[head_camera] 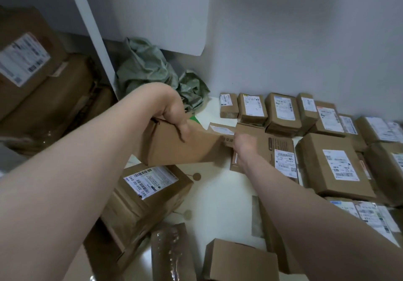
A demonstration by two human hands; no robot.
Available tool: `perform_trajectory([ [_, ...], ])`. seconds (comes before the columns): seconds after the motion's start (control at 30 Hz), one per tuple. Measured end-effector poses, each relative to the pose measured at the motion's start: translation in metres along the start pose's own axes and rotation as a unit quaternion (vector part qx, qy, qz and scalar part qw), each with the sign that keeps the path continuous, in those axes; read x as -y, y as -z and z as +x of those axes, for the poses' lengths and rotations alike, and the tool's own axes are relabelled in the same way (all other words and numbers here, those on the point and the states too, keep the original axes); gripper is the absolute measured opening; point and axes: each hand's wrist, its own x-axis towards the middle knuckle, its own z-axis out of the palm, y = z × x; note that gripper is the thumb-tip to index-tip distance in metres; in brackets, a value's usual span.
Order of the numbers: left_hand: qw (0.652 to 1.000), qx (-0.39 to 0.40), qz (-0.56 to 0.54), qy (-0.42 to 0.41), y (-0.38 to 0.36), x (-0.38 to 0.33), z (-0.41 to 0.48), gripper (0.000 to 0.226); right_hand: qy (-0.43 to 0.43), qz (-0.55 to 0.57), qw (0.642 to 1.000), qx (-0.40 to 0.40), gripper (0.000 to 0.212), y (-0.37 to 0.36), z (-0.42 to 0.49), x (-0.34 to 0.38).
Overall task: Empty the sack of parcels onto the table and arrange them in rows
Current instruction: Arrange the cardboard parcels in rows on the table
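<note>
While the left hand [174, 115] gripped a plain brown box [185, 149] by its upper edge, fingers curled over the near face, the box hung above the white table [218, 193]. Its long axis ran left to right, and its right end pointed at the rows of parcels [281, 110]. Right hand [243, 144] sat at that end, over a flat labelled parcel [281, 152]; it was blurred, so its grip could not be read. Green sack [148, 69] lay crumpled in the back corner, apparently emptied. Loose parcels [148, 191] lay unsorted to the person's left. Judgement: rows lay rightward of both hands, right hand nearer; box likely bound that way, lengthwise.
</note>
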Motion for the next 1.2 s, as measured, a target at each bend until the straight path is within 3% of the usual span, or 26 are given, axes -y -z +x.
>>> perform_trajectory([
  [0.07,0.999,-0.036,-0.019,0.008,0.000,0.001,-0.003,0.086,-0.039,0.102,0.994,0.027,0.035,-0.008,0.001,-0.001],
  [0.13,0.997,-0.078,-0.002,0.017,-0.010,0.002,-0.002,0.081,-0.057,0.118,0.991,0.019,0.034,-0.017,-0.001,-0.004],
  [0.2,0.996,-0.088,0.001,0.008,-0.025,-0.003,0.008,0.100,-0.090,0.142,0.986,0.018,0.028,-0.022,0.001,-0.012],
  [0.3,0.987,-0.142,0.044,0.059,-0.042,-0.002,0.019,0.137,-0.107,0.174,0.978,0.035,0.034,-0.027,-0.001,-0.026],
  [0.4,0.978,-0.190,0.039,0.071,-0.050,0.006,0.018,0.139,-0.123,0.192,0.973,0.043,0.030,-0.025,-0.007,-0.038],
  [0.53,0.982,-0.180,0.025,0.046,-0.053,0.015,0.005,0.130,-0.123,0.213,0.968,0.052,0.042,-0.025,-0.015,-0.038],
  [0.67,0.984,-0.175,-0.006,0.039,-0.058,0.010,-0.004,0.140,-0.120,0.228,0.956,0.138,0.030,-0.021,-0.019,-0.031],
  [0.73,0.983,-0.183,-0.015,0.004,-0.060,0.004,-0.013,0.118,-0.112,0.234,0.949,0.181,0.030,-0.009,-0.022,-0.029],
  [0.8,0.978,-0.164,-0.107,-0.066,-0.059,-0.004,-0.019,0.080,-0.090,0.255,0.942,0.197,0.049,0.009,-0.025,-0.027],
  [0.87,0.954,-0.078,-0.254,-0.136,-0.062,-0.011,-0.020,0.057,-0.072,0.282,0.938,0.188,0.057,0.031,-0.027,-0.026],
  [0.97,0.909,0.045,-0.375,-0.179,-0.076,-0.021,-0.012,0.036,-0.051,0.314,0.933,0.171,0.054,0.064,-0.031,-0.029],
  [1.03,0.878,0.101,-0.426,-0.193,-0.087,-0.027,-0.005,0.039,-0.051,0.346,0.922,0.164,0.059,0.082,-0.029,-0.039],
  [1.13,0.821,0.124,-0.516,-0.210,-0.105,-0.040,0.002,0.042,-0.065,0.321,0.927,0.183,0.067,0.097,-0.030,-0.058],
  [1.2,0.766,0.122,-0.586,-0.234,-0.117,-0.054,0.001,0.027,-0.066,0.300,0.919,0.246,0.072,0.098,-0.036,-0.066],
])
